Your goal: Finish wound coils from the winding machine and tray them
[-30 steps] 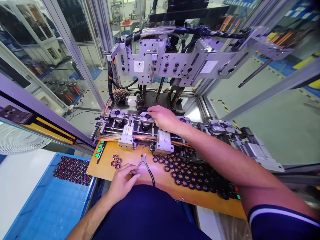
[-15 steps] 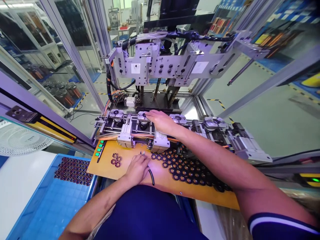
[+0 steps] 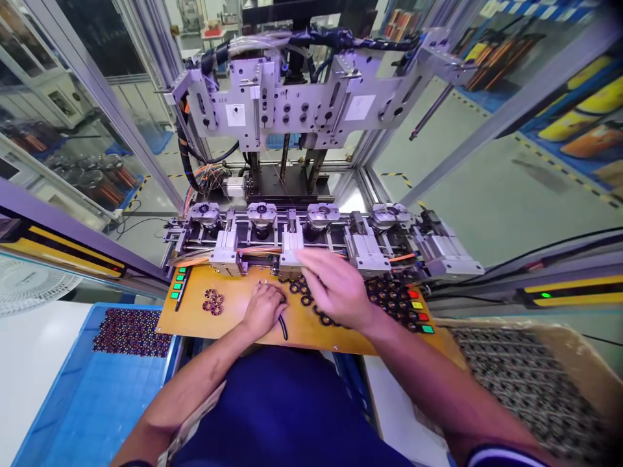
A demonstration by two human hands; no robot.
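Note:
My left hand [image 3: 263,310] lies curled over a small pair of cutters [image 3: 282,327] on the yellow board [image 3: 233,321]; only a black handle shows below the palm. My right hand [image 3: 338,288] hovers just above the heap of dark wound rings [image 3: 389,295] on the board, fingers stretched out and slightly smeared, nothing seen in them. Behind the board stands a row of round machine fixtures [image 3: 261,211], and the hand is clear of them.
A few rings [image 3: 213,301] lie apart at the board's left. Green buttons [image 3: 178,285] and coloured buttons [image 3: 418,311] flank it. A blue tray [image 3: 97,395] with rings sits at left, a lined box of rings [image 3: 511,376] at right. The metal tool head [image 3: 292,107] hangs above.
My right hand has drawn back from the second fixture down to the ring heap on the board. My left hand moved onto the cutters and closed over them. The view shifted right.

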